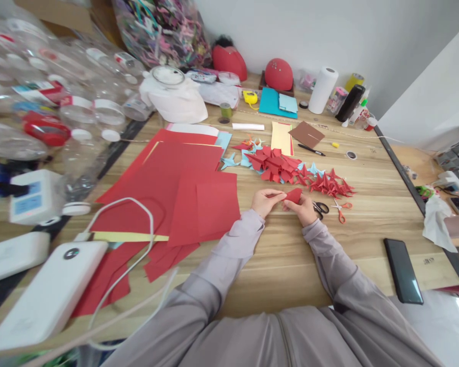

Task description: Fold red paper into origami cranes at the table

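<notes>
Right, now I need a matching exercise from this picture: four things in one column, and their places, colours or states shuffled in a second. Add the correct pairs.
Column one
1. Phone
2. Small red paper
3. Tape measure
4. Brown paper

Column two
A. Pinched in the fingers of the left hand and right hand
B. Yellow, beside the teal paper
C. Next to the black pen
D. Black, lying at the table's right side

Pairs: 1-D, 2-A, 3-B, 4-C
</notes>
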Action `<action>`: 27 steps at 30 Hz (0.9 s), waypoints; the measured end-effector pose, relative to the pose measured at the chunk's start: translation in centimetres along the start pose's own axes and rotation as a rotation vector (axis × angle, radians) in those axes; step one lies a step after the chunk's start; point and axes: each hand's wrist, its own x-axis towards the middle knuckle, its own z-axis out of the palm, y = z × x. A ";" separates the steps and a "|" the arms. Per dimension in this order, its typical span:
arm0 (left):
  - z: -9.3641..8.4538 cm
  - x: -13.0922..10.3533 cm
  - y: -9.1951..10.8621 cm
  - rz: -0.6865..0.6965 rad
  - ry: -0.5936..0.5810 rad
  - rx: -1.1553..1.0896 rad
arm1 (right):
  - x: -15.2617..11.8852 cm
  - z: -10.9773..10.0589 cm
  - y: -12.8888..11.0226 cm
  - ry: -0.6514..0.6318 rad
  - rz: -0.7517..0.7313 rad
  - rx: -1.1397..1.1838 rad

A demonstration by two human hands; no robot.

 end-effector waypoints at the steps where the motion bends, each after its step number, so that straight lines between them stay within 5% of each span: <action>1: 0.1 -0.1 0.0 0.015 -0.015 0.017 | 0.0 0.1 -0.1 -0.002 -0.005 -0.027; 12: -0.1 0.0 -0.2 0.077 -0.119 0.063 | 0.1 0.1 0.4 -0.062 0.047 -0.075; 17: -0.6 0.1 0.1 -0.034 -0.182 0.040 | 0.0 0.0 -0.2 -0.046 0.054 0.002; 27: -0.4 0.1 0.1 -0.028 -0.065 -0.088 | 0.1 0.1 0.0 0.057 0.063 0.037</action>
